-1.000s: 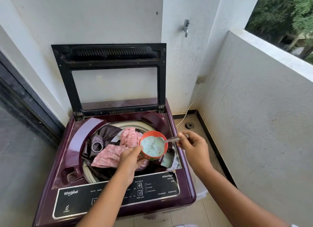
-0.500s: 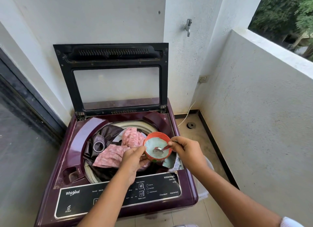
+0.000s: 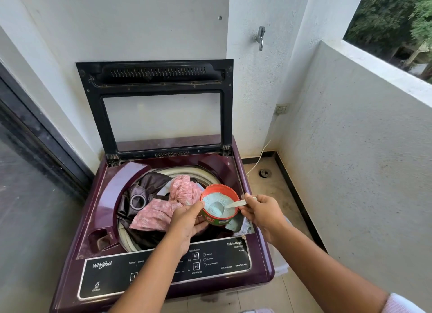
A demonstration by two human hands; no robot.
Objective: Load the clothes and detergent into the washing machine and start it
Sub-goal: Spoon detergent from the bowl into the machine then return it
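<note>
- I see the maroon washing machine [image 3: 264, 261] below both hands, its black lid [image 3: 94, 114] standing upright beyond them.
- The panel [image 3: 112, 275] under the left forearm reads "Whirlpool", "WhiteMagic", "Wash Options" and "Water Level".
- Pink and dark clothes [image 3: 154, 212] lie in the drum, just left of the left hand [image 3: 187, 221].
- That hand's fingers curl round the orange-rimmed detergent tub [image 3: 224, 187]. I cannot read its red label.
- The right hand [image 3: 261, 210] pinches a white scoop [image 3: 236, 204], whose bowl sits in the pale-blue powder.
</note>
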